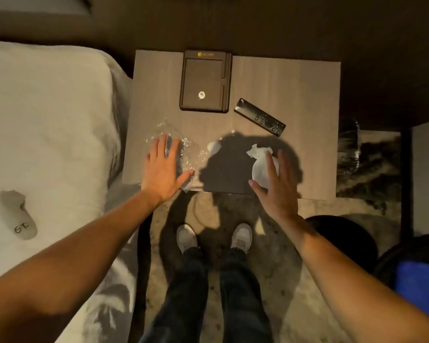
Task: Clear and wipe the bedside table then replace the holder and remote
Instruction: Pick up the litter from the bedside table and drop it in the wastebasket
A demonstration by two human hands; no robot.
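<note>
Plastic wrap (183, 149) at nine o'clock under splayed left hand (162, 173); right hand (274, 184), fingers wide, over tissue (260, 162) — careless sweep could knock remote (260, 117) off tabletop (295, 90).

- The holder (205, 81) lies at the back of the table (295, 95).
- The remote (260, 117) lies just right of it.
- Plastic wrap (183, 149) lies front left, a tissue (260, 164) front right.

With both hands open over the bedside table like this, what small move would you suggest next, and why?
Probably close the left hand on the clear plastic wrapper beneath it and lift it off. Neither hand grips anything yet, and the wrapper, the crumpled tissue by the right hand, the holder and the remote all lie on the table.
</note>
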